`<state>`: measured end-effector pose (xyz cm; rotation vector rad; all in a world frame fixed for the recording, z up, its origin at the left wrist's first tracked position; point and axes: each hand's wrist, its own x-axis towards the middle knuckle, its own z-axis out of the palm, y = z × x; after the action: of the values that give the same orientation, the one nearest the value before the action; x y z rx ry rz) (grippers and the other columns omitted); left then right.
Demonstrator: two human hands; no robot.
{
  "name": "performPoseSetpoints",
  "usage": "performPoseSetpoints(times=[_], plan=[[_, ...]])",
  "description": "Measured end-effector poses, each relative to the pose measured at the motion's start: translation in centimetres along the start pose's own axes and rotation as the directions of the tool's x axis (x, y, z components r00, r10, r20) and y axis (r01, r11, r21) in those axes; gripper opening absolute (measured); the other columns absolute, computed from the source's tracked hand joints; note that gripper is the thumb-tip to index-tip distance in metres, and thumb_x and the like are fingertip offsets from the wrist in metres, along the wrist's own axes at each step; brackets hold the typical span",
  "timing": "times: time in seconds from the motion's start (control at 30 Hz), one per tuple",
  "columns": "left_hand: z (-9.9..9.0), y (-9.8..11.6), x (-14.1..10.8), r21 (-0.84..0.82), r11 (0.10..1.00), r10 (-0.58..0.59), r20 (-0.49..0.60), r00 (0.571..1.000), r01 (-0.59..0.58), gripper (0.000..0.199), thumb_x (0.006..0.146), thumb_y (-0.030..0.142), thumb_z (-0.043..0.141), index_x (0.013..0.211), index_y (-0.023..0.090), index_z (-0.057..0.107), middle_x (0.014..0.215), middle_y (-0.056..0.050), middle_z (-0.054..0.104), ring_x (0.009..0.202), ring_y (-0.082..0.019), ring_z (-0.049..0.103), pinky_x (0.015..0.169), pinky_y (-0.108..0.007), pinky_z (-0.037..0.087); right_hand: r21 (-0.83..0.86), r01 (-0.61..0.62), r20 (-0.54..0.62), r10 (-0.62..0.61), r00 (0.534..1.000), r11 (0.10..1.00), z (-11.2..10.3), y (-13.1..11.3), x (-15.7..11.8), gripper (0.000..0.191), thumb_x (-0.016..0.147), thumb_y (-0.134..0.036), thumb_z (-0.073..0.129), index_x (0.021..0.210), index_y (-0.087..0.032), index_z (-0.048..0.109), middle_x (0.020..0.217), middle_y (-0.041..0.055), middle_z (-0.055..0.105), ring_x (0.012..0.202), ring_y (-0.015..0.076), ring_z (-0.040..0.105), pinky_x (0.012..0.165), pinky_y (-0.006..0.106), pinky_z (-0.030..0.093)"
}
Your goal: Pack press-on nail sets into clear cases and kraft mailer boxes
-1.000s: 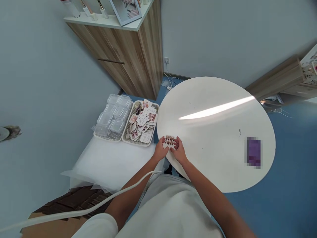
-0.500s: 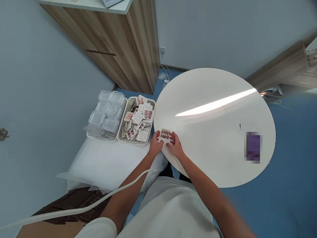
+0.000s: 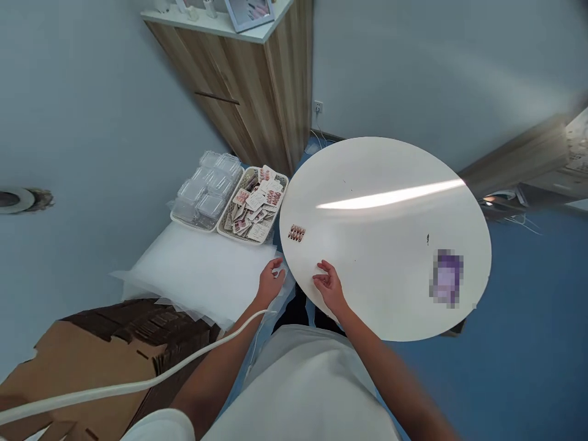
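Head view: nail set (image 3: 296,233) lies on the white round table (image 3: 390,269), near the table's left edge. Two rows of reddish-brown tips; backing edges hard to make out against the white top. Neither hand touches it.

Left hand (image 3: 272,283): fingers loosely bent, thumb apart from them, grasping nothing that shows. It sits just off the table edge, over the near right corner of the white sheets (image 3: 197,263). Right hand (image 3: 329,285): over the near left part of the table, fingers half curled, also nothing visible in the grip. Can't tell if it touches the surface. Nail set is up and left of it, apart.

Left of the table, two pale baskets side by side. Right basket (image 3: 243,241) is heaped with nail cards (image 3: 257,202), some nails up, some printed side up. Left basket (image 3: 195,227) holds stacked clear plastic boxes (image 3: 212,184). Both stand at the far end of the sheets.

Right side of the table: purple item (image 3: 446,278), pixelated, can't identify. Small dark mark (image 3: 428,239) just beyond it. Flat brown cardboard (image 3: 92,361) is stacked lower left; white cable (image 3: 151,381) crosses in front. Wood-grain cabinet (image 3: 239,79) stands behind the baskets.
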<state>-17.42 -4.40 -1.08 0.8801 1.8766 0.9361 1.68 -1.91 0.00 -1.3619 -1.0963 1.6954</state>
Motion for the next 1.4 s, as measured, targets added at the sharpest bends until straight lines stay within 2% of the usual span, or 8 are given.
performPoseSetpoints(times=[0.13,0.27,0.47,0.67,0.83,1.03,1.2,1.4], plan=[[0.6,-0.6,-3.7,-0.017,1.000,-0.005,-0.002,1.000,0.005,0.034,0.073,0.026,0.052,0.106,0.018,0.052,0.109,-0.010,0.057,0.101,-0.019,0.053,0.079,-0.033,0.046,-0.031,-0.002,-0.008,0.001,1.000,1.000,-2.2,-0.2,-3.0,0.051,0.068,-0.032,0.057,0.116,-0.025,0.043,0.108,0.0059,0.055,0.067,0.0103,0.055,0.069,0.031,0.048],[0.8,-0.4,-6.7,-0.036,0.999,0.025,-0.004,1.000,-0.025,0.035,0.074,0.031,0.052,0.105,0.017,0.052,0.104,-0.010,0.059,0.095,-0.018,0.055,0.076,-0.031,0.047,-0.043,-0.015,-0.002,0.015,1.000,0.999,-3.6,0.2,-4.9,0.044,0.069,-0.032,0.056,0.111,-0.024,0.047,0.095,0.0037,0.058,0.065,0.0109,0.053,0.067,0.031,0.048],[-1.4,0.4,-10.5,-0.018,0.999,0.033,-0.006,0.999,-0.033,0.034,0.074,0.033,0.051,0.103,0.018,0.054,0.100,-0.008,0.061,0.088,-0.016,0.057,0.076,-0.031,0.047,-0.066,-0.041,0.035,0.044,0.998,0.997,-3.5,0.4,-5.6,0.031,0.069,-0.035,0.055,0.096,-0.020,0.054,0.081,0.0039,0.058,0.066,0.0136,0.053,0.063,0.031,0.048],[-5.8,-0.1,-11.8,-0.020,0.998,0.053,-0.066,0.996,-0.054,0.036,0.071,0.036,0.053,0.102,0.018,0.055,0.099,-0.007,0.061,0.082,-0.016,0.057,0.071,-0.030,0.047,-0.083,0.026,0.128,-0.015,0.992,0.996,0.2,-1.1,-4.8,0.025,0.069,-0.036,0.055,0.089,-0.021,0.057,0.079,0.0036,0.058,0.062,0.0128,0.052,0.062,0.031,0.047],[-10.2,-0.6,-12.4,-0.052,0.997,0.050,-0.116,0.992,-0.056,0.038,0.066,0.037,0.057,0.100,0.019,0.057,0.094,-0.007,0.063,0.078,-0.016,0.058,0.069,-0.030,0.047,-0.095,0.078,0.195,-0.058,0.979,0.992,5.7,-2.2,-4.1,0.026,0.068,-0.038,0.056,0.087,-0.020,0.057,0.077,0.0025,0.058,0.058,0.0115,0.050,0.058,0.029,0.045],[-14.5,-1.3,-11.9,-0.080,0.991,0.102,-0.080,0.992,-0.109,0.041,0.064,0.038,0.060,0.100,0.017,0.058,0.092,-0.007,0.063,0.072,-0.014,0.058,0.067,-0.028,0.047,-0.093,0.143,0.275,-0.112,0.955,0.985,11.6,-3.1,-4.5,0.029,0.066,-0.040,0.059,0.087,-0.020,0.058,0.078,0.0018,0.058,0.060,0.0105,0.051,0.061,0.028,0.045],[-17.0,-1.1,-9.4,-0.045,0.998,0.041,-0.066,0.997,-0.044,0.046,0.053,0.043,0.068,0.092,0.019,0.062,0.082,-0.005,0.066,0.059,-0.014,0.058,0.053,-0.023,0.044,-0.103,0.136,0.307,-0.098,0.947,0.985,13.5,-4.0,-4.4,0.034,0.070,-0.049,0.054,0.085,-0.019,0.060,0.077,0.0032,0.060,0.055,0.0100,0.050,0.057,0.028,0.044],[-18.5,0.7,-5.7,-0.046,0.997,0.065,-0.035,0.997,-0.066,0.049,0.050,0.044,0.070,0.092,0.019,0.063,0.081,-0.004,0.067,0.060,-0.014,0.060,0.053,-0.022,0.043,-0.167,0.124,0.275,-0.075,0.959,0.978,14.4,-5.4,-0.7,0.038,0.070,-0.053,0.052,0.085,-0.019,0.060,0.075,0.0033,0.061,0.053,0.0104,0.051,0.053,0.027,0.042]])
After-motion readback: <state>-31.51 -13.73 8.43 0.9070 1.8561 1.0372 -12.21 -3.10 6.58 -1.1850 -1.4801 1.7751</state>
